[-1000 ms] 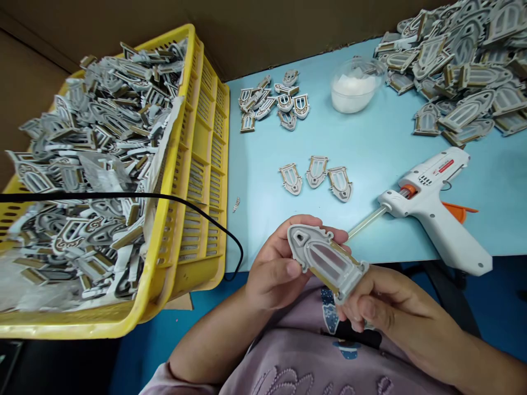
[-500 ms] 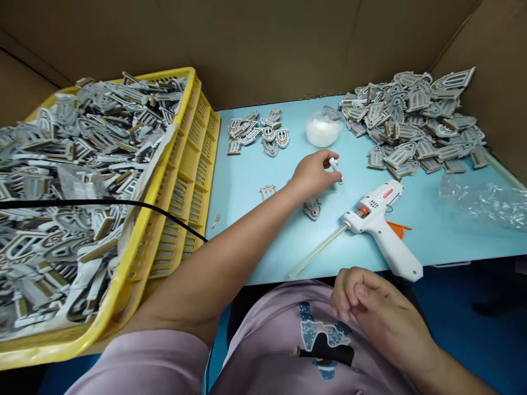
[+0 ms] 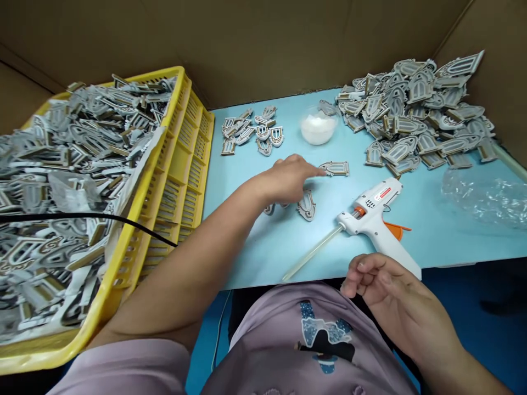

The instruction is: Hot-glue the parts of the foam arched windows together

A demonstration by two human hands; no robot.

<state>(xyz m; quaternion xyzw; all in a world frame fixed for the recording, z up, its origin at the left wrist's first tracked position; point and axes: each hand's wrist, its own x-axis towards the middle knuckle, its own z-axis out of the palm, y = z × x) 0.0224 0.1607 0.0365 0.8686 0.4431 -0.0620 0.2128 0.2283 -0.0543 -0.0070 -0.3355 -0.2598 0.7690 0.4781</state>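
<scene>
My left hand [image 3: 290,178] is over the middle of the blue table, its index finger stretched out to the left tip of a small window-shaped piece [image 3: 336,168] lying flat there. The piece is grey-white with a brown edge and is not gripped. Under and beside this hand lie a few more such pieces, among them an arched piece [image 3: 307,206]. My right hand [image 3: 393,299] hovers over my lap at the table's front edge, palm turned up, fingers loosely bent and apart, with nothing in it. Just beyond it rests a white glue gun [image 3: 376,214] with a glue stick [image 3: 313,253] sticking out of its back.
A yellow crate [image 3: 195,159] heaped with similar pieces fills the left side, a black cable [image 3: 82,216] crossing it. On the table are a small cluster of pieces [image 3: 262,131], a bowl of white material [image 3: 318,129], a large pile [image 3: 411,109] and clear plastic wrap [image 3: 486,197]. Cardboard walls [image 3: 263,49] stand behind.
My left hand has put the white piece down flat on the table and drawn back left, leaving a finger at its tip. My right hand has shifted slightly right and opened more.
</scene>
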